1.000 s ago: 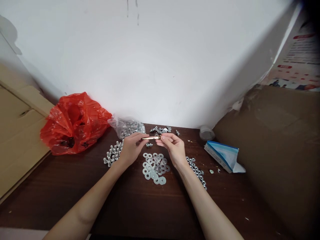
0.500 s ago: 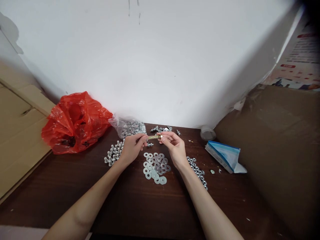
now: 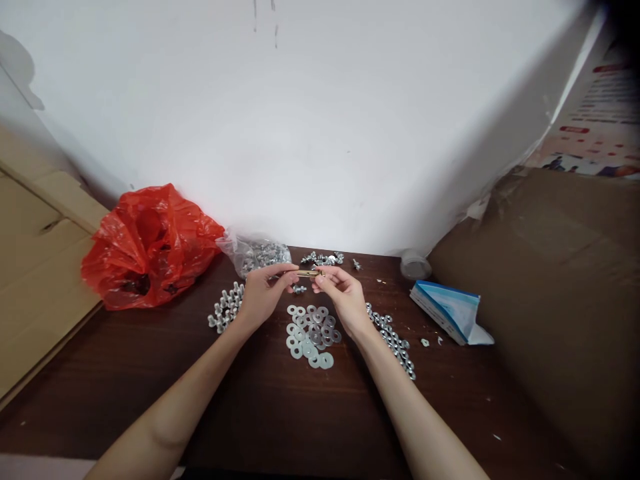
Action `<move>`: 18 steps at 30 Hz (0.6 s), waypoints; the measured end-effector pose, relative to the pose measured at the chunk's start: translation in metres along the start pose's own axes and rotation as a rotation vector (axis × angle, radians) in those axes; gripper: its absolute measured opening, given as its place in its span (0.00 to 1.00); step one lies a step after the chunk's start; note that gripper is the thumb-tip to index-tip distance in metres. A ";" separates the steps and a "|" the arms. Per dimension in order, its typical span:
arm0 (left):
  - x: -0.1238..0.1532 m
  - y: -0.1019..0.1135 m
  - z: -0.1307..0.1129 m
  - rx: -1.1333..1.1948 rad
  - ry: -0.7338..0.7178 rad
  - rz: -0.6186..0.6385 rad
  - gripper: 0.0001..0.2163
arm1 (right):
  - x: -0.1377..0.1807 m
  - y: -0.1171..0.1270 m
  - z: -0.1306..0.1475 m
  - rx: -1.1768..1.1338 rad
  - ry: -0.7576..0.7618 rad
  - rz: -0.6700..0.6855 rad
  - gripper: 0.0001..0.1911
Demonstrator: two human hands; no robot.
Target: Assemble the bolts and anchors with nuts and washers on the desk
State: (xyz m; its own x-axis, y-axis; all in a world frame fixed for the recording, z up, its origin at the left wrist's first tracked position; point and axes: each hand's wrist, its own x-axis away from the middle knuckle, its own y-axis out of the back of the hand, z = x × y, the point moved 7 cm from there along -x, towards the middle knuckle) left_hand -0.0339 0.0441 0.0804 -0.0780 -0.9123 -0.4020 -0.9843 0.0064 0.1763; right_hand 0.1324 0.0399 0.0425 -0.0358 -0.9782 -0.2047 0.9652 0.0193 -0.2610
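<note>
Between my two hands lies a brass-coloured expansion bolt (image 3: 307, 273), held level above the table. My left hand (image 3: 264, 293) pinches its left end with thumb and fingers. At the other end, the fingertips of my right hand (image 3: 345, 297) close around the nut end, partly covering it. Just below the bolt, a small silver bolt with a nut (image 3: 299, 289) rests on the table. Flat washers (image 3: 313, 333) lie in a loose pile under and in front of my hands. Silver bolts (image 3: 225, 308) stand beside my left wrist, and nuts (image 3: 395, 340) lie beside my right forearm.
Along the wall are a clear bag of hardware (image 3: 265, 257), a group of assembled bolts (image 3: 323, 259) and a clear round container (image 3: 415, 265). A red plastic bag (image 3: 150, 247) sits left; a blue-and-white packet (image 3: 447, 312) lies right. Cardboard (image 3: 40, 267) borders the dark table (image 3: 280, 427).
My right hand has shifted slightly left, and its fingers have changed position around the nut end. The expansion bolt stays between both hands; more nuts show beside my right wrist.
</note>
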 end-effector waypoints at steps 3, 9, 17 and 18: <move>0.000 0.001 0.000 -0.007 -0.027 -0.030 0.07 | 0.000 0.001 0.002 0.008 0.019 -0.014 0.15; 0.000 -0.001 0.002 0.063 -0.051 -0.011 0.06 | 0.000 0.002 0.002 -0.024 0.033 -0.047 0.15; 0.000 -0.001 0.010 0.309 0.103 -0.029 0.17 | 0.000 0.004 -0.003 -0.061 0.034 -0.091 0.17; 0.000 0.000 0.011 0.344 0.120 -0.036 0.18 | 0.000 0.004 -0.004 -0.072 0.023 -0.095 0.17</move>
State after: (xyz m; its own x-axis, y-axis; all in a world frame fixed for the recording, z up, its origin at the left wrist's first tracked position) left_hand -0.0354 0.0490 0.0709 -0.0431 -0.9560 -0.2902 -0.9834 0.0919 -0.1566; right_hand 0.1351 0.0404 0.0380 -0.1329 -0.9712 -0.1977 0.9362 -0.0575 -0.3467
